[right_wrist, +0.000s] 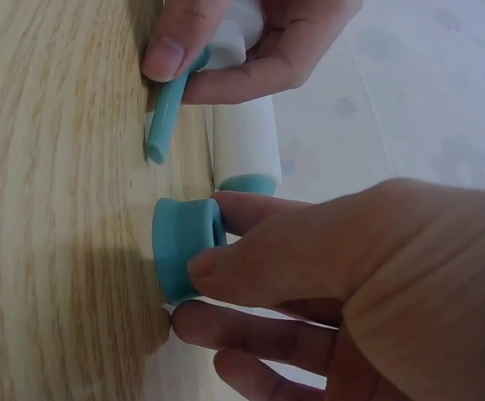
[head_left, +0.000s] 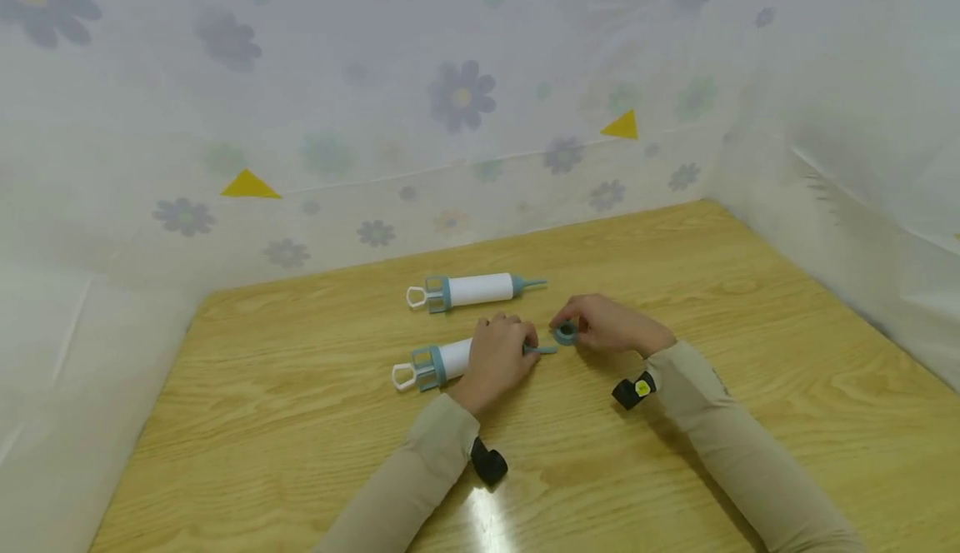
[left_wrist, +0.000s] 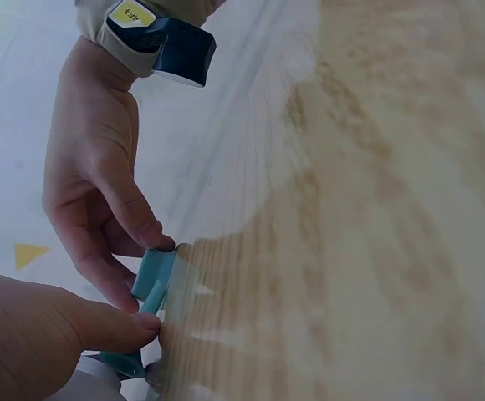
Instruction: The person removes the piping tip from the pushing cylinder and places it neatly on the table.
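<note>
My left hand [head_left: 497, 359] lies over the front end of the nearer syringe-like tool [head_left: 454, 359], which has a white barrel, teal fittings and a white loop handle. In the right wrist view its thumb and finger pinch the base of the slim teal nozzle [right_wrist: 166, 121]. Much of the barrel is hidden under that hand. Just past the nozzle's tip, my right hand [head_left: 611, 324] pinches a flared teal ring [right_wrist: 180, 246] between thumb and fingers. The ring stands on its edge close to the wood, apart from the nozzle in the right wrist view.
A second tool of the same shape [head_left: 480, 288] lies behind the first, its nozzle pointing right. The wooden table [head_left: 300, 453] meets a flower-printed sheet [head_left: 360, 120] at the back and pale sheeting [head_left: 862, 161] on the right.
</note>
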The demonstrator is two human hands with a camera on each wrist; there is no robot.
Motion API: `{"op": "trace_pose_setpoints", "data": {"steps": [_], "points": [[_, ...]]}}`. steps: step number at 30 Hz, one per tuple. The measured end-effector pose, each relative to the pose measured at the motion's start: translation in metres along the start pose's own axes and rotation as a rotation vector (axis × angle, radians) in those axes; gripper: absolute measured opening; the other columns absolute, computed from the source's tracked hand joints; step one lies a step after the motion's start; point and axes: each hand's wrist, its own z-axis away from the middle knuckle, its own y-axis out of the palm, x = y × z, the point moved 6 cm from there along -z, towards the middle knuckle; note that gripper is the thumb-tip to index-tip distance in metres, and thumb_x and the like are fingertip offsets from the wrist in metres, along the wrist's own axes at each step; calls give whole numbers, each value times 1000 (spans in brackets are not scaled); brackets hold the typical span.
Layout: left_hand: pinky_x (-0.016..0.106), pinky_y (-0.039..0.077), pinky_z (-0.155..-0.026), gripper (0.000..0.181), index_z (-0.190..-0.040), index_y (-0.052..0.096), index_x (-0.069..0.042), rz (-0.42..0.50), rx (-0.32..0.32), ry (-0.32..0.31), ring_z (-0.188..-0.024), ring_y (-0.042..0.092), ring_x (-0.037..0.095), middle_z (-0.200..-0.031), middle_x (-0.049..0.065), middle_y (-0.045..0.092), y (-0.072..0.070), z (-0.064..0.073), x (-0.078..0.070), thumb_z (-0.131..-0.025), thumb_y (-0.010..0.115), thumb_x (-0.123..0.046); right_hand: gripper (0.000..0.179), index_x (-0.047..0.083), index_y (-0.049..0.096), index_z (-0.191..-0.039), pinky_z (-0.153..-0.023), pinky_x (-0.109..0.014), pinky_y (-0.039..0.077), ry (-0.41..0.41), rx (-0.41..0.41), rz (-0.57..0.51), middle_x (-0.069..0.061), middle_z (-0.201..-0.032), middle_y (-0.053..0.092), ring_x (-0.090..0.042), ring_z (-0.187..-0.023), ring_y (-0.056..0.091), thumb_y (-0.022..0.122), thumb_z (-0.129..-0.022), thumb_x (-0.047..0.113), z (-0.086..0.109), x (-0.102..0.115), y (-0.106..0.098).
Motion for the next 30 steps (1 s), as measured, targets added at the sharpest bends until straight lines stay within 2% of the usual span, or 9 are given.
{"op": "trace_pose_setpoints", "data": {"steps": [8, 15, 17, 23, 27, 30], "points": [[30, 44, -72, 13, -89, 74, -22, -4, 10, -9, -79, 59, 14, -86, -6, 69, 2, 0, 1, -84, 75, -33, 33, 1, 69, -111, -63, -24, 48, -38, 0, 3, -13, -101, 64, -11, -72, 55, 58, -83, -13, 0, 4, 1], [29, 41, -71, 17, -94, 72, -19, 23, 27, -3, -81, 59, 14, -88, -5, 69, 1, 0, 2, -85, 74, -33, 37, -1, 64, -116, -71, -31, 48, -22, -6, 18, -14, -103, 61, -18, -81, 54, 65, -80, -9, 1, 4, 3], [30, 42, -73, 22, -99, 70, -17, 44, 31, -2, -83, 60, 14, -89, -5, 69, 1, -1, 2, -85, 74, -33, 40, -2, 61, -120, -74, -33, 48, -2, -5, 21, -15, -106, 59, -19, -85, 54, 68, -81, -4, 1, 3, 4], [35, 44, -82, 34, -111, 63, -13, 134, 38, -34, -91, 63, 14, -96, -3, 69, 1, -5, 4, -86, 72, -34, 43, -3, 54, -126, -73, -32, 44, 47, -11, -2, -18, -110, 52, -16, -80, 48, 68, -89, 14, 1, 2, 4], [37, 45, -85, 32, -111, 62, -11, 189, 20, -59, -93, 64, 16, -102, 0, 69, -2, -5, 6, -89, 69, -33, 49, -4, 53, -128, -72, -30, 44, 83, 0, -33, -18, -109, 50, -15, -79, 47, 68, -90, 25, 1, 2, 5], [37, 45, -84, 29, -110, 63, -10, 217, -6, -53, -93, 63, 17, -105, 2, 69, -7, -3, 7, -90, 68, -30, 55, -4, 51, -130, -70, -29, 44, 105, 7, -54, -18, -110, 48, -15, -78, 46, 67, -91, 31, 0, 1, 8]]}}
